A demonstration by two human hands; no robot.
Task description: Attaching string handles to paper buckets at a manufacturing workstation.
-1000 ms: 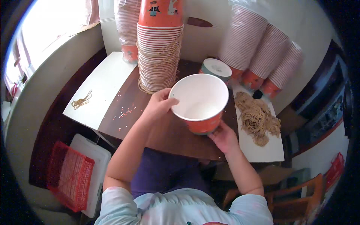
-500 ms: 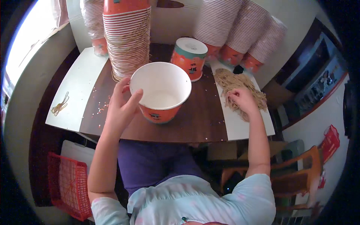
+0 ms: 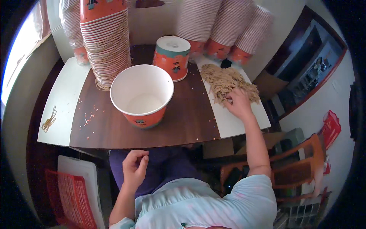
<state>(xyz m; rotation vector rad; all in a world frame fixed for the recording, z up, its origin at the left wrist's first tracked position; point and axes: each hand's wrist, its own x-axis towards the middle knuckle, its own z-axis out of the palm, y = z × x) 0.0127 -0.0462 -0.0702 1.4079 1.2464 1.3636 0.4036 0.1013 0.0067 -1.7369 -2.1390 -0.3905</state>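
Okay, an orange-and-white paper bucket (image 3: 143,95) is stood upright on the dark brown middle of the table (image 3: 179,131), left of centre, its white inside exposed to the camera. The right hand (image 3: 240,104) is lowered onto the near edge of a heap of tan rubber bands (image 3: 225,80), spread over the right white panel; its fingers are curled into the strands, but whether any band is pinched cannot be told. The left hand (image 3: 133,170) is held above the lap, in front of the table edge, fingers loosely curled, a small gap left between thumb and index finger.

Behind the bucket, slightly right, a second paper bucket (image 3: 173,57) is placed upside down, its white base turned up. Behind it to the left, a tall nested stack of inverted buckets (image 3: 105,45) is seen, tan bands draped along the rims. More nested buckets, wrapped in clear plastic (image 3: 230,26), are lined up at the back right; another wrapped stack (image 3: 71,26) is set at the back left. A small bundle of rubber bands (image 3: 49,120) is laid on the left white panel. Small pale and reddish specks (image 3: 89,116) are scattered nearby. Below left, a red plastic basket (image 3: 72,200) is leaned beside a white plastic container (image 3: 82,165). Lower right, a wooden chair (image 3: 317,160) is partly shown.
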